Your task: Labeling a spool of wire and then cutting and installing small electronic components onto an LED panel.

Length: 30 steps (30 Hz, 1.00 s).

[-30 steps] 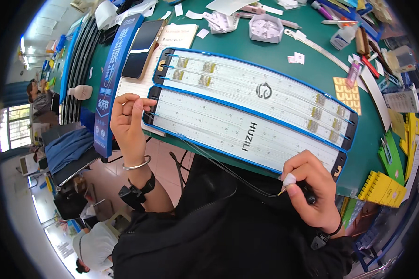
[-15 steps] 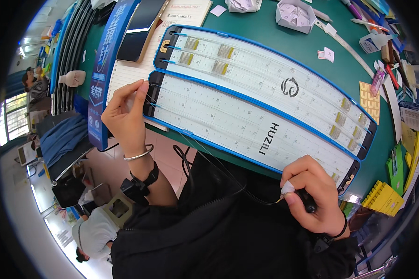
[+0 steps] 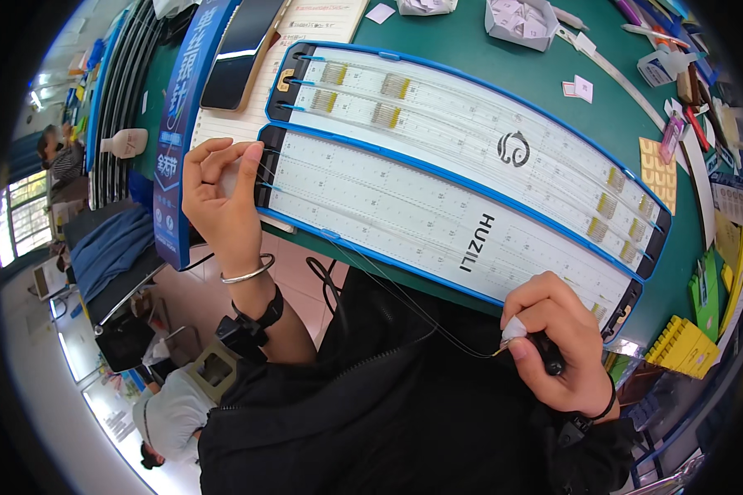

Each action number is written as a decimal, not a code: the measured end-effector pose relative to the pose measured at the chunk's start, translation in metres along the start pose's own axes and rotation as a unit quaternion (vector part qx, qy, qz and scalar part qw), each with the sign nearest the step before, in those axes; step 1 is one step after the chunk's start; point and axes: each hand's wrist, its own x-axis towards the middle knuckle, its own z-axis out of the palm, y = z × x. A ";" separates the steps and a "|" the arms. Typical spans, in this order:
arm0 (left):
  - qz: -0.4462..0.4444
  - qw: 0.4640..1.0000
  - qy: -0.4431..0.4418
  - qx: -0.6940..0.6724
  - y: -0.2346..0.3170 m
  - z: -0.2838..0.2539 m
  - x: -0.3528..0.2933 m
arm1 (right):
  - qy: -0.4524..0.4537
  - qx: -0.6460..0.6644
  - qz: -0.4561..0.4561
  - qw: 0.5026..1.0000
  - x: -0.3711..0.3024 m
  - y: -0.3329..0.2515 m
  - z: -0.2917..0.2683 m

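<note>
An open blue-edged fishing rig case (image 3: 380, 206) lies across the green table, its two white panels side by side. Fine lines with yellowish bundles of hooks (image 3: 394, 86) are fixed along the far panel. My left hand (image 3: 227, 198) is closed, thumb and fingertips pinched at the case's left end on what looks like a thin fishing line (image 3: 404, 301). That line sags down to my right hand (image 3: 557, 351), near the case's lower right corner. There my fingers grip a black-handled tool (image 3: 546, 355) and a small white piece (image 3: 513, 330); a thin golden tip pokes out.
A dark phone (image 3: 241, 58) rests on a lined notebook (image 3: 318, 25) beside a long blue box (image 3: 177, 124). White paper boxes (image 3: 520, 23) with slips, a ruler (image 3: 619, 82), a bottle (image 3: 664, 69) and a yellow block (image 3: 683, 346) lie around. People are in the background.
Both hands stay almost where they were, with the same grips. The line between them hangs a little differently, and the view has shifted slightly.
</note>
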 end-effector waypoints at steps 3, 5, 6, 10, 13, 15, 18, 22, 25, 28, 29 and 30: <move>-0.019 1.000 0.002 -0.015 0.005 0.002 -0.001 | 0.001 0.002 -0.001 1.000 0.000 0.002 0.001; -0.019 0.999 0.009 -0.033 0.005 0.002 -0.002 | 0.001 0.002 -0.002 1.000 -0.001 0.002 0.001; -0.019 0.998 0.015 -0.053 0.005 0.003 -0.002 | 0.003 0.004 -0.003 1.000 -0.001 0.002 0.001; -0.021 0.997 0.013 -0.068 0.008 0.004 -0.003 | 0.008 0.010 -0.001 1.000 -0.002 0.000 0.001; -0.013 0.998 0.001 -0.068 0.010 0.008 -0.003 | 0.011 0.012 0.009 1.000 -0.004 -0.002 0.000; 0.006 1.000 -0.011 0.005 0.019 0.012 -0.003 | 0.029 -0.003 -0.004 1.000 -0.004 0.000 0.002; 0.042 0.996 -0.060 -0.042 0.035 0.011 0.000 | 0.086 -0.085 -0.028 0.992 -0.009 -0.007 -0.007; 0.134 0.970 -0.191 -0.069 0.073 0.020 0.000 | 0.189 -0.262 -0.036 0.946 -0.018 -0.011 -0.022; 0.179 0.932 -0.294 -0.115 0.108 0.048 -0.007 | 0.224 -0.275 0.010 0.935 -0.033 -0.004 -0.030; 0.184 0.891 -0.388 -0.144 0.140 0.075 -0.020 | 0.252 -0.287 0.027 0.924 -0.040 0.004 -0.031; 0.187 0.889 -0.392 -0.148 0.151 0.083 -0.025 | 0.266 -0.293 0.015 0.918 -0.042 0.005 -0.032; 0.137 0.887 -0.416 -0.144 0.162 0.089 -0.030 | 0.279 -0.295 0.000 0.914 -0.043 0.006 -0.033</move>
